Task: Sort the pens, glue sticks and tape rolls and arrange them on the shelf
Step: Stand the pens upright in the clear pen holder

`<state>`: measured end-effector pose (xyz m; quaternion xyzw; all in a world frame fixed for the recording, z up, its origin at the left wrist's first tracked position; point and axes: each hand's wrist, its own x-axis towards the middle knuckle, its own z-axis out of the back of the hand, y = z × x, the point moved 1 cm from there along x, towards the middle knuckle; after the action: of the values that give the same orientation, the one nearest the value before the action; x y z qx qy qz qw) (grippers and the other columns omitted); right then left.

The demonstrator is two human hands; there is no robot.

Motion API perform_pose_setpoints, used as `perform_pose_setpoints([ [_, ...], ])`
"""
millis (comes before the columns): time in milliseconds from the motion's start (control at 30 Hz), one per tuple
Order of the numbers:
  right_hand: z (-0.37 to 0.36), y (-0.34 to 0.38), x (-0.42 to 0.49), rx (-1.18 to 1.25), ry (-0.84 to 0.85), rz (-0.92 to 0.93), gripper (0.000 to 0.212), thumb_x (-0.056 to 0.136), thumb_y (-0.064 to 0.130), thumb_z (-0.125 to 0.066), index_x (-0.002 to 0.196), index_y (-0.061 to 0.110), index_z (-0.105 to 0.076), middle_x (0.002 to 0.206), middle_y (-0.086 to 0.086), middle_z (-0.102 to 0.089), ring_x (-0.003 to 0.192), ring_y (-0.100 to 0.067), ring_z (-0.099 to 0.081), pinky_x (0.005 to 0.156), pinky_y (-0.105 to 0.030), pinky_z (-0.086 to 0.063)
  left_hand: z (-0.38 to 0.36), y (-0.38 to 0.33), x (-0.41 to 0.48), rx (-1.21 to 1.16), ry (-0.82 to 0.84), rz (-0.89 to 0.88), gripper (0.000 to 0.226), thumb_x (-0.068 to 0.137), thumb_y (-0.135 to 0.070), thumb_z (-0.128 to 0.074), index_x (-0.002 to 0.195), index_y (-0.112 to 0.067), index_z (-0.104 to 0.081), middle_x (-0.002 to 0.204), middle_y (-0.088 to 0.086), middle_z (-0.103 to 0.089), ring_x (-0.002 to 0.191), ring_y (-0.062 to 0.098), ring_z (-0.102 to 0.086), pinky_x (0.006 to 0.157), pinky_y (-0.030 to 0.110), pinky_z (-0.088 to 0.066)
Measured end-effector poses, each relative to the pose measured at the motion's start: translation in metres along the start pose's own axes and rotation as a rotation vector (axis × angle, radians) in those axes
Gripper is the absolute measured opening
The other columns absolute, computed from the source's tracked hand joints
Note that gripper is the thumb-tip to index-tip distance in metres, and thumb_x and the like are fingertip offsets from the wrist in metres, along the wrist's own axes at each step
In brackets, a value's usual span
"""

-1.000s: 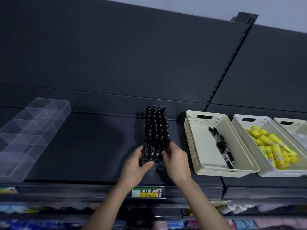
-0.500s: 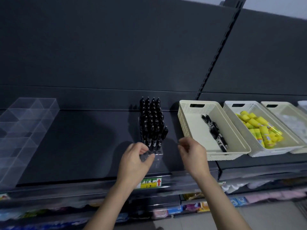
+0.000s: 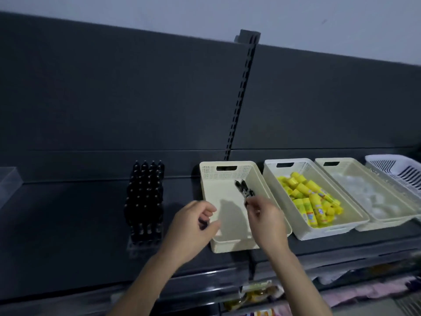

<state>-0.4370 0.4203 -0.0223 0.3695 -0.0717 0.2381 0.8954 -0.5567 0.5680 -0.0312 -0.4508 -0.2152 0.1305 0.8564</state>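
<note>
Middle of the frame, and both hands are at the cream basket (image 3: 227, 175) on the dark shelf (image 3: 68, 224). The right hand (image 3: 267, 221) reaches in from the lower right, thumb and forefinger closed in a pinch on the near end of the loose pens (image 3: 242, 188), a small black bunch lying slantwise along the basket's right side. Whether it has one pen or several, I cannot tell.

The left hand (image 3: 192, 229) sits over the basket's near left corner with its fingers curled in toward the palm. There is something dark inside that curl, and I cannot tell if it is a pen or only shadow.

Left of centre, apart from both hands, stands the pen rack (image 3: 144, 201), packed with upright black pens in rows on a clear base.

To the right, the baskets run side by side. First comes the white basket (image 3: 296, 166), heaped with yellow glue sticks (image 3: 307, 197). Next to it, another cream basket (image 3: 348, 166) holds the clear tape rolls (image 3: 369, 197), pale and blurred. A white slatted basket (image 3: 396, 169) runs off the right edge of the frame.

Far left, the corner of a clear organizer (image 3: 9, 181) shows at the edge of the frame.
</note>
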Motion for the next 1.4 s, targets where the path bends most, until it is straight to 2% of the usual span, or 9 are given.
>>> perform_pose_setpoints([
  [200,0.020,-0.060,0.053,-0.092,0.022,0.082,0.028,0.081,-0.004,-0.057,0.107,0.000,-0.066,0.103,-0.017,-0.068,0.096,-0.034,-0.063,0.078,-0.033,-0.046,-0.065,-0.023,0.054,0.052,0.129,0.119,0.033,0.085,-0.033,-0.067,0.116,-0.027,-0.057,0.108,-0.013,-0.053,0.093,0.000,-0.057,0.082,0.018,-0.048],
  [333,0.012,-0.083,0.069,0.166,0.147,-0.021,0.019,0.084,-0.007,-0.046,0.092,0.004,-0.060,0.075,-0.006,-0.063,0.072,-0.029,-0.056,0.061,-0.032,-0.035,-0.103,-0.020,0.090,0.144,0.190,0.271,0.046,0.087,-0.033,-0.065,0.127,-0.017,-0.051,0.120,0.001,-0.055,0.099,0.013,-0.059,0.083,0.023,-0.044],
  [433,0.005,-0.091,0.068,0.296,0.188,-0.076,0.022,0.092,0.000,-0.041,0.094,0.007,-0.062,0.079,-0.004,-0.065,0.074,-0.024,-0.057,0.066,-0.036,-0.043,-0.124,-0.010,0.109,0.204,0.199,0.422,0.054,0.087,-0.035,-0.063,0.132,-0.011,-0.045,0.123,0.006,-0.055,0.105,0.019,-0.056,0.080,0.025,-0.041],
  [600,-0.002,-0.092,0.066,0.346,0.197,-0.068,0.022,0.096,0.005,-0.039,0.094,0.010,-0.061,0.085,-0.003,-0.067,0.075,-0.020,-0.060,0.058,-0.023,-0.039,-0.152,-0.004,0.128,0.302,0.202,0.548,0.054,0.078,-0.044,-0.068,0.111,-0.009,-0.046,0.110,0.008,-0.058,0.096,0.024,-0.058,0.071,0.031,-0.045],
  [800,0.003,-0.093,0.067,0.319,0.218,-0.047,0.019,0.091,0.005,-0.041,0.092,0.014,-0.057,0.078,0.005,-0.062,0.063,-0.005,-0.054,0.051,-0.007,-0.035,-0.173,-0.008,0.148,0.512,0.210,0.599,0.052,0.079,-0.038,-0.066,0.118,-0.009,-0.046,0.118,0.011,-0.050,0.107,0.029,-0.056,0.079,0.034,-0.045],
  [967,0.009,-0.097,0.067,0.241,0.267,-0.055,0.012,0.085,0.008,-0.050,0.085,0.019,-0.045,0.060,0.011,-0.048,0.052,-0.008,-0.042,0.051,-0.019,-0.027,-0.182,-0.012,0.157,0.554,0.160,0.597,0.031,0.079,-0.020,-0.065,0.106,-0.009,-0.052,0.107,0.009,-0.059,0.097,0.027,-0.061,0.068,0.030,-0.045],
  [1067,0.005,-0.091,0.065,0.175,0.240,-0.070,0.010,0.085,0.011,-0.050,0.086,0.018,-0.044,0.070,0.000,-0.061,0.062,-0.023,-0.055,0.051,-0.024,-0.030,-0.186,-0.008,0.153,0.580,0.098,0.526,0.017,0.089,-0.016,-0.052,0.104,-0.008,-0.054,0.106,0.009,-0.061,0.098,0.028,-0.061,0.070,0.031,-0.042],
  [1233,0.002,-0.082,0.065,0.104,0.243,-0.074,0.016,0.089,0.013,-0.048,0.104,0.011,-0.052,0.089,-0.009,-0.066,0.082,-0.030,-0.062,0.063,-0.036,-0.048,-0.176,0.004,0.155,0.392,0.129,0.553,0.019,0.093,-0.012,-0.046,0.108,-0.001,-0.048,0.106,0.014,-0.058,0.101,0.033,-0.060,0.074,0.034,-0.042],
  [1400,0.000,-0.087,0.065,0.096,0.199,-0.058,0.024,0.093,0.003,-0.035,0.110,0.006,-0.052,0.088,-0.016,-0.065,0.080,-0.035,-0.059,0.061,-0.037,-0.040,-0.149,0.002,0.156,0.069,0.096,0.533,0.008,0.088,-0.008,-0.047,0.085,-0.006,-0.040,0.079,0.012,-0.054,0.068,0.028,-0.059,0.059,0.033,-0.043],
])
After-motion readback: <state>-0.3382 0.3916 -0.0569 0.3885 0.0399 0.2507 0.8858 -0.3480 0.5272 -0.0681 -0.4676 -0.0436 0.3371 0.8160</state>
